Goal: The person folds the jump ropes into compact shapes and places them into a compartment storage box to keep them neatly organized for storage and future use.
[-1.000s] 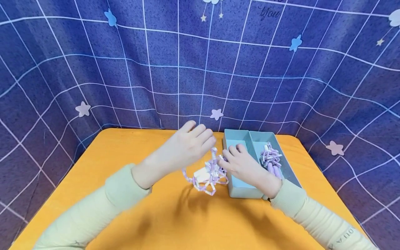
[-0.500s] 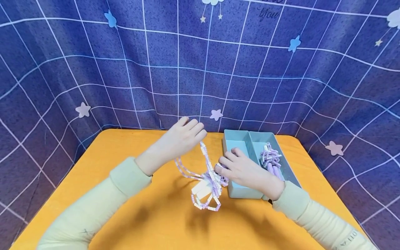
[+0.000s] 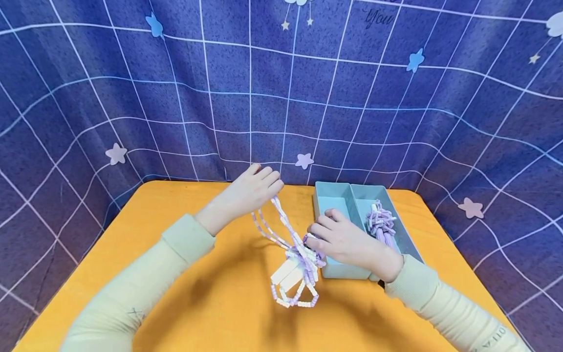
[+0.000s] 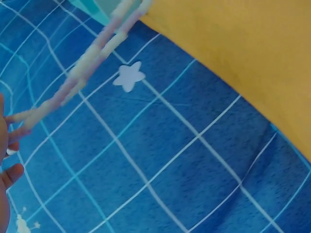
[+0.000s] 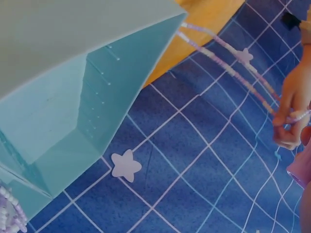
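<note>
A purple-and-white beaded jump rope (image 3: 305, 264), bundled around two white handles (image 3: 288, 274), hangs above the table between the hands. My left hand (image 3: 255, 188) pinches a pair of its strands up and to the left; the strands (image 4: 85, 68) cross the left wrist view, where only a few fingertips (image 4: 13, 175) show. My right hand (image 3: 340, 239) grips the bundle on its right side with curled fingers, partly hiding it. In the right wrist view the taut strands (image 5: 228, 68) run to the left hand (image 5: 291, 107).
A blue-grey divided box (image 3: 347, 269) stands just right of the bundle, under the right hand. Another purple beaded bundle (image 3: 380, 220) lies in its right compartment. An orange cloth (image 3: 211, 313) covers the table; a blue grid-pattern curtain (image 3: 272, 112) rises behind and at both sides.
My left hand has moved left and slightly up, drawing the strands out longer. The bundle with its white handles has dropped lower and turned; the right hand has shifted only slightly.
</note>
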{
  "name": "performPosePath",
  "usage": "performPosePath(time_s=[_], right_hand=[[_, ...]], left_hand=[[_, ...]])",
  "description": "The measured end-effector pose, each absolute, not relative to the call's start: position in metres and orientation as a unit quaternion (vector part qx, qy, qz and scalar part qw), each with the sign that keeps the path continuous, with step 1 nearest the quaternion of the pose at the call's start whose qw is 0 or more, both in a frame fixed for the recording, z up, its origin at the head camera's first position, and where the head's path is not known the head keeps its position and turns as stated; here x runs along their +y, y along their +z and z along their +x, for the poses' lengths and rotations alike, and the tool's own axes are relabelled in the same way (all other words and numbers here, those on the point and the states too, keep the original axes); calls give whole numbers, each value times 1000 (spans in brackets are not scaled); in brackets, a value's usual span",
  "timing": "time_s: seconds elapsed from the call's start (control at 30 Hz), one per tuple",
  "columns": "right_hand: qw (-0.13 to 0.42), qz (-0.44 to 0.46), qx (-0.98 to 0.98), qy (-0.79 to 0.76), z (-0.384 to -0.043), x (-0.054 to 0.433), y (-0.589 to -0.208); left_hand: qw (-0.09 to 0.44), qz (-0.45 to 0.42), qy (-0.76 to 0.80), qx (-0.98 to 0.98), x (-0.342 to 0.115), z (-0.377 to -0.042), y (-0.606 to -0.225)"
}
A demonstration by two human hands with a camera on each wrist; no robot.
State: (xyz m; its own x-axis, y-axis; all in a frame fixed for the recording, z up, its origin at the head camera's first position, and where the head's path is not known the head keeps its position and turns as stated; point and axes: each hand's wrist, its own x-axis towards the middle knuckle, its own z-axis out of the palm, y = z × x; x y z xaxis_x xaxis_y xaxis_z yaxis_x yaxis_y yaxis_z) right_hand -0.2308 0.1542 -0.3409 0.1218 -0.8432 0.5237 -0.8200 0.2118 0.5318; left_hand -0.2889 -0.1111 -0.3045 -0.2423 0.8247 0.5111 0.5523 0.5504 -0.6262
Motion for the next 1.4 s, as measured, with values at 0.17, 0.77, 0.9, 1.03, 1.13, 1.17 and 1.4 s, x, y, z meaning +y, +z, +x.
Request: performPosePath(time_s=[0.17, 0.77, 0.9, 1.03, 1.13, 1.17, 1.4], right_hand=[[402, 601, -690, -19, -227, 155, -335], [449, 493, -742, 69, -225, 161, -327], [472, 486, -729, 95, -228, 159, -326], [477, 464, -738, 115, -229, 157, -321], [473, 444, -752, 120, -229, 155, -318], [474, 436, -756, 120, -229, 154, -317], [480, 379, -784, 108, -233, 150, -307]], left_hand=[[413, -443, 165, -778, -110, -297, -317], [414, -410, 134, -802, -112, -304, -365], [395, -400, 151, -813, -107, -299, -369], [362, -395, 163, -829, -104, -296, -376], [345, -403, 168, -831, -103, -294, -385], [344, -406, 169, -830, -102, -293, -388], [344, -413, 167, -826, -103, -280, -400]])
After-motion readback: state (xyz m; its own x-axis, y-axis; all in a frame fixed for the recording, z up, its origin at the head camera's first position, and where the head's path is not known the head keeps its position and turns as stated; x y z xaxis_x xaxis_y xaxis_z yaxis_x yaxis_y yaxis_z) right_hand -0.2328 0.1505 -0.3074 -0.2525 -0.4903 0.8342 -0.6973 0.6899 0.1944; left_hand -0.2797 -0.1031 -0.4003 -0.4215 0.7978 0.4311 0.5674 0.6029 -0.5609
